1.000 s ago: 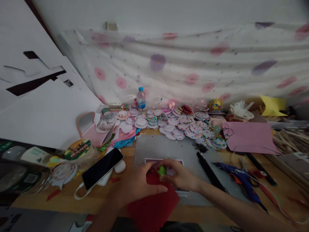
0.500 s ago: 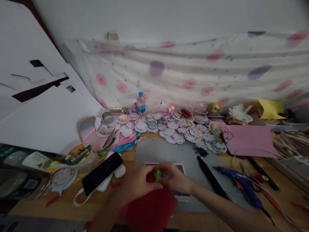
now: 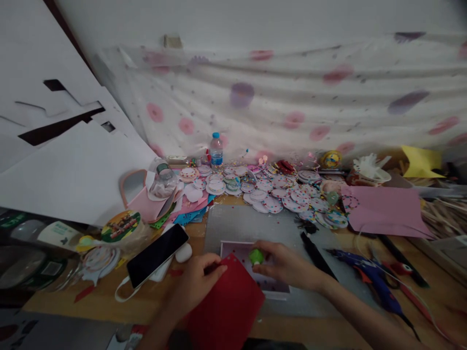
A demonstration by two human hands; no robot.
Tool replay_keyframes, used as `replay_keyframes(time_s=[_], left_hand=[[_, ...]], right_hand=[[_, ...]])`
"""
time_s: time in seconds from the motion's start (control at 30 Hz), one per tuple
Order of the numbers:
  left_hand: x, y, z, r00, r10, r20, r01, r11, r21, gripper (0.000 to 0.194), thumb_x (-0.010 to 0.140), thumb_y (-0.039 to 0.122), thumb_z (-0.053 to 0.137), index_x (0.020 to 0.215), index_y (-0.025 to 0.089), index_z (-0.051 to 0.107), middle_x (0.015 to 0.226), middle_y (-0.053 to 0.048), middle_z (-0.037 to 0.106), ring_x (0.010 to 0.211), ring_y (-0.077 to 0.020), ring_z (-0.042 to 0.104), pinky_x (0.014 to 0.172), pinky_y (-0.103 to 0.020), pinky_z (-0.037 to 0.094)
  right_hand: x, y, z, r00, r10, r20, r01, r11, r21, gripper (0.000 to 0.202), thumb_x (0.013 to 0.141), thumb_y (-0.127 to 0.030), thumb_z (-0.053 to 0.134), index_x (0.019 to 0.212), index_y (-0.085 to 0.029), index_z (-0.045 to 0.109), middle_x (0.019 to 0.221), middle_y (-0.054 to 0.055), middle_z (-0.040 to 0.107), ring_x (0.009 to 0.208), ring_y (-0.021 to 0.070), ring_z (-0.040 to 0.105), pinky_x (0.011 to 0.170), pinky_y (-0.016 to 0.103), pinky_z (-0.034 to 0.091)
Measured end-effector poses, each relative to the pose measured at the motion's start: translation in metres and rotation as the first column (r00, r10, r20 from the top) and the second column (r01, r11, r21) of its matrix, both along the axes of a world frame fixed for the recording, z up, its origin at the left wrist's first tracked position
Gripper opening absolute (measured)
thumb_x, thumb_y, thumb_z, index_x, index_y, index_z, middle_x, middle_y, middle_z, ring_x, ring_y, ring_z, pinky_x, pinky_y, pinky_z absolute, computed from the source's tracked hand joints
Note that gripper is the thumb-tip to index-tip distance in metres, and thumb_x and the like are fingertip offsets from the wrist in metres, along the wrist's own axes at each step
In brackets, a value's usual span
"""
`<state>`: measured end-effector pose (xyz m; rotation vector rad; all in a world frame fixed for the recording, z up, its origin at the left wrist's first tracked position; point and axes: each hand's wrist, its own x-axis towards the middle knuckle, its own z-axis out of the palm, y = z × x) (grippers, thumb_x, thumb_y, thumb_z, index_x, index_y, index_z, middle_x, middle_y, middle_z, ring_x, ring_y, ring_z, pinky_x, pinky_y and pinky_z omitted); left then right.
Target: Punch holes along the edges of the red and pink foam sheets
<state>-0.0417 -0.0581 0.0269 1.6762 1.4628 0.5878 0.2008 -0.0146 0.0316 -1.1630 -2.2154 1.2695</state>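
Red sheet point(image 3: 228, 306), paper or felt by its look, slants downward from the left fingertips, its upper corner between the two hands and its lower part nearer the body. It should be light and limp, easy to crease and unlikely to slip; best held by a margin, close to the corner being worked, so that the free part does not sag. A few small pale marks, perhaps holes, show by that upper corner.

Beyond the sheet and below the right fingers is a shallow lilac tray point(image 3: 274, 295). Whether the sheet's corner rests on it or hangs above it, I cannot tell.

The right hand point(image 3: 290, 265) is partly curled, thumb and fingers closed around a small green piece and apart from the sheet. The left hand point(image 3: 193, 287) is loosely bent, thumb and forefinger pinching the sheet's left edge just below the corner.

The green piece point(image 3: 256, 256), possibly a craft punch, looks rigid, light and smooth; gripping it across its sides suits it. Smallest are dark specks scattered in the tray beneath the right hand.
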Motion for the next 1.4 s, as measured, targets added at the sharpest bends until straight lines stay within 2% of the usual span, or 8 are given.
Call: replay_keyframes(time_s=[0.1,0.2,0.43,0.57,0.67,0.83,1.17,1.4], left_hand=[[0.004,-0.003,0.004,1.000,-0.003,-0.030,0.004,0.999,0.045,0.020,0.084,0.030,0.050,0.080,0.018,0.066,0.079,-0.002,0.069,0.075,-0.0178,0.060,0.067,-0.024,0.042],[0.008,-0.006,0.006,0.999,-0.012,-0.042,0.015,0.999,0.051,0.021,0.085,0.031,0.050,0.084,0.020,0.068,0.082,-0.002,0.070,0.077,-0.0181,0.061,0.068,-0.025,0.042],[0.013,-0.010,0.002,1.000,0.025,-0.019,-0.024,0.997,0.074,0.017,0.083,0.027,0.052,0.087,0.022,0.068,0.084,-0.002,0.071,0.078,-0.0187,0.062,0.070,-0.026,0.044],[0.018,-0.009,-0.002,0.993,0.083,0.089,-0.090,0.993,0.074,0.017,0.084,0.027,0.051,0.083,0.019,0.066,0.082,-0.003,0.070,0.077,-0.0181,0.062,0.069,-0.025,0.045],[0.022,-0.010,-0.004,0.984,0.101,0.145,-0.109,0.993,0.050,0.018,0.084,0.028,0.051,0.080,0.018,0.065,0.078,-0.003,0.068,0.075,-0.0178,0.061,0.068,-0.025,0.045],[0.023,-0.011,-0.005,0.976,0.125,0.180,-0.132,0.991,0.024,0.018,0.083,0.028,0.052,0.080,0.016,0.065,0.080,-0.004,0.068,0.077,-0.0185,0.062,0.070,-0.025,0.046],[0.018,-0.009,-0.007,0.982,0.110,0.152,-0.118,0.992,0.045,0.017,0.084,0.027,0.052,0.081,0.017,0.066,0.081,-0.003,0.069,0.078,-0.0183,0.062,0.070,-0.025,0.046],[0.016,-0.006,-0.005,0.982,0.074,0.175,-0.082,0.996,0.039,0.017,0.084,0.024,0.051,0.083,0.019,0.067,0.083,-0.002,0.071,0.079,-0.0175,0.063,0.072,-0.024,0.047]], right_hand=[[-0.003,-0.002,0.013,1.000,-0.023,0.000,0.023,0.999,0.049,0.022,0.078,-0.031,0.064,0.096,-0.020,0.059,0.084,0.001,0.060,0.078,0.0151,0.052,0.071,0.025,0.041],[-0.008,-0.005,0.020,0.997,0.017,0.082,-0.022,0.997,0.070,0.022,0.074,-0.032,0.067,0.090,-0.019,0.060,0.083,0.001,0.060,0.076,0.0156,0.052,0.068,0.025,0.040],[-0.014,-0.010,0.011,0.998,0.041,0.055,-0.045,0.997,0.064,0.027,0.073,-0.029,0.067,0.098,-0.020,0.060,0.087,0.002,0.060,0.077,0.0157,0.052,0.069,0.027,0.041],[-0.017,-0.008,0.000,0.988,0.006,-0.153,-0.030,0.987,-0.160,0.024,0.074,-0.030,0.067,0.093,-0.018,0.058,0.081,-0.001,0.056,0.072,0.0128,0.050,0.066,0.024,0.042],[-0.019,-0.006,-0.006,0.950,-0.021,-0.311,-0.097,0.929,-0.357,0.023,0.073,-0.028,0.066,0.091,-0.017,0.056,0.076,-0.003,0.054,0.068,0.0102,0.050,0.064,0.023,0.042],[-0.019,-0.004,-0.010,0.932,-0.057,-0.357,-0.128,0.871,-0.474,0.033,0.070,-0.025,0.069,0.099,-0.017,0.055,0.074,-0.004,0.055,0.065,0.0087,0.050,0.061,0.022,0.041],[-0.020,-0.005,-0.002,0.987,0.044,-0.156,-0.084,0.962,-0.259,0.039,0.071,-0.028,0.069,0.107,-0.018,0.060,0.085,0.000,0.062,0.076,0.0136,0.055,0.070,0.025,0.045],[-0.026,-0.010,-0.001,1.000,0.025,0.006,-0.025,0.999,-0.037,0.024,0.068,-0.019,0.068,0.091,-0.018,0.065,0.081,0.000,0.064,0.075,0.0157,0.055,0.070,0.026,0.043]])
